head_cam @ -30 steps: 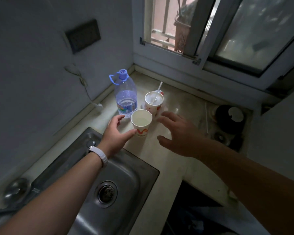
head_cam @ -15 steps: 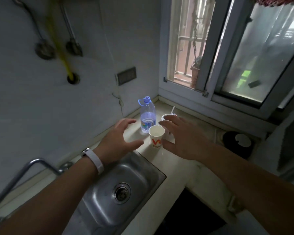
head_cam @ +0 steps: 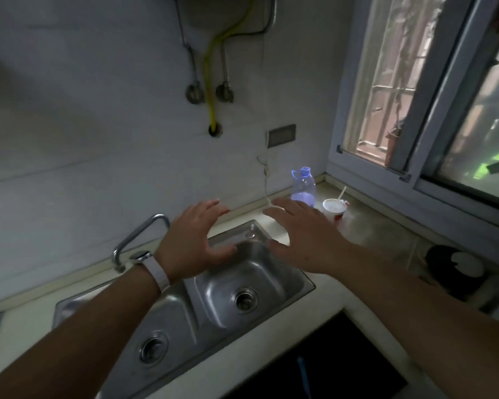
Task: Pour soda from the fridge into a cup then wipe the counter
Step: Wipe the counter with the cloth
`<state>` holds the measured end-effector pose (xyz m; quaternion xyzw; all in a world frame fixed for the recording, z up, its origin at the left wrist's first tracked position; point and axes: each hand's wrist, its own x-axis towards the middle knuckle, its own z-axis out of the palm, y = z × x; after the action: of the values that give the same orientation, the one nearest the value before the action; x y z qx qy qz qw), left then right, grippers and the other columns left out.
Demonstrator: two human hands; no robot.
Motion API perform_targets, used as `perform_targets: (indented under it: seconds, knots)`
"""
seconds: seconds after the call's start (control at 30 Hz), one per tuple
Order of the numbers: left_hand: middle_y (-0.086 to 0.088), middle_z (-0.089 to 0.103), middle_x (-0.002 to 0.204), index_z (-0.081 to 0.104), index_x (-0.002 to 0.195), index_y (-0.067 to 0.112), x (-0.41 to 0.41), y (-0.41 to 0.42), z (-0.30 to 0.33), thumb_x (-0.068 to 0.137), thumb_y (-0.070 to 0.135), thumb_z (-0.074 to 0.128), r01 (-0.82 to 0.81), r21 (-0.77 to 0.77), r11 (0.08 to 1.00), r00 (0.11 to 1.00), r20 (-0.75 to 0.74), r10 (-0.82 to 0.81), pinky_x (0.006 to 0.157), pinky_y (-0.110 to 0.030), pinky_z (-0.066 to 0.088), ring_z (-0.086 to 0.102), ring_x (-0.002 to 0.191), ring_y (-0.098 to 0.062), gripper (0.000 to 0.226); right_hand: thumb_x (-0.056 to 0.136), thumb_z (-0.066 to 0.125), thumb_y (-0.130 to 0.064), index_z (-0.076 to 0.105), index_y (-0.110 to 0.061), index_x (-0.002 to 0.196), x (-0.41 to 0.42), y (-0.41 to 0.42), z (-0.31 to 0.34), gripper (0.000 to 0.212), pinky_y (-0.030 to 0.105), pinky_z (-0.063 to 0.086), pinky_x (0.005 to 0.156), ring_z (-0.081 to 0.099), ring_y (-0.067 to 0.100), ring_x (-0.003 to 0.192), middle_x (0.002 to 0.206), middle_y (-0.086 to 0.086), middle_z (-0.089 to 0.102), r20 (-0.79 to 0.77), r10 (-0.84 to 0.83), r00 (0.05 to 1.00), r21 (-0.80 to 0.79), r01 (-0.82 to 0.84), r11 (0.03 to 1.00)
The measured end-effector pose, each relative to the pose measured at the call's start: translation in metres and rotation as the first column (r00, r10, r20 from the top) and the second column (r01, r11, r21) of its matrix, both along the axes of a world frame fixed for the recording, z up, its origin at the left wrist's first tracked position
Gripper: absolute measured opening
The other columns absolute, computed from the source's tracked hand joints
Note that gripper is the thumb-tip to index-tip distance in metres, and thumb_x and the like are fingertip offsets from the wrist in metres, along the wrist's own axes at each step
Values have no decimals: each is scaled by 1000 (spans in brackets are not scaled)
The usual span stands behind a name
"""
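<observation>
Cup (head_cam: 334, 209) with a lid and a straw sits on the tabletop (head_cam: 380, 240) just past the right hand (head_cam: 303, 240), off its fingertips toward the window corner. Can't tell if it's the one for the soda. A clear bottle (head_cam: 303, 188) with a blue cap stands right behind those fingers (head_cam: 285, 207), near the wall. Both hands hang over the steel sink (head_cam: 242, 283), palms down, fingers spread apart, nothing held. Left hand (head_cam: 193, 243) has a white wristband (head_cam: 156, 272), and the faucet (head_cam: 139, 240) is just to its left. Dim light, so details are kinda mushy.
</observation>
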<state>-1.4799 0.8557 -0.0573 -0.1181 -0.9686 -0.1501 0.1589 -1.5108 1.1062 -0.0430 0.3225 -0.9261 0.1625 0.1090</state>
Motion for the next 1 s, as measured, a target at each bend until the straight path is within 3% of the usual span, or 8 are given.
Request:
perform_targets:
  seconds: [0.2,0.33,0.5,0.6,0.77,1.0]
  knots:
    - [-7,54,138,55,130,24,55,-40,0,67,68,59,-96,-61,993,992,-91,91,103,-46,42,52,124,-29,77,84,56,-45,40,-30,139,24,-46,3,60,38,27,107,30,20,136,152,-5,31,17,118,993,27,-119,993]
    - [-4,52,142,53,133,26,99,-76,2,68,69,58,-193,-60,979,978,-87,188,103,-52,42,49,129,-28,77,89,54,-45,36,-29,143,44,-87,12,59,39,22,110,24,19,139,155,-5,27,6,217,976,53,-217,975]
    - [-5,51,143,54,133,27,171,-131,6,68,71,52,-352,-51,935,933,-94,346,105,-50,40,47,131,-28,79,88,52,-46,36,-29,141,83,-158,21,58,39,24,110,28,18,138,152,-5,29,-14,358,934,74,-356,932]
    - [-2,47,147,51,136,28,222,-173,6,69,71,50,-441,-78,894,896,-91,434,108,-46,35,42,135,-25,79,86,48,-50,36,-30,141,116,-209,24,60,43,28,112,28,19,138,152,-5,30,-5,437,899,81,-435,897]
    - [1,44,148,50,136,31,318,-245,3,70,72,51,-551,-93,829,834,-88,544,109,-49,36,40,137,-24,78,89,50,-52,33,-32,144,185,-297,18,61,38,21,112,25,17,140,155,-6,25,-17,518,855,93,-515,852]
    - [3,45,147,51,135,30,448,-338,-5,68,71,52,-648,-71,758,761,-65,645,106,-42,32,42,134,-22,79,91,50,-51,31,-31,146,286,-409,5,62,36,21,112,22,16,140,157,-7,22,46,615,787,91,-616,782]
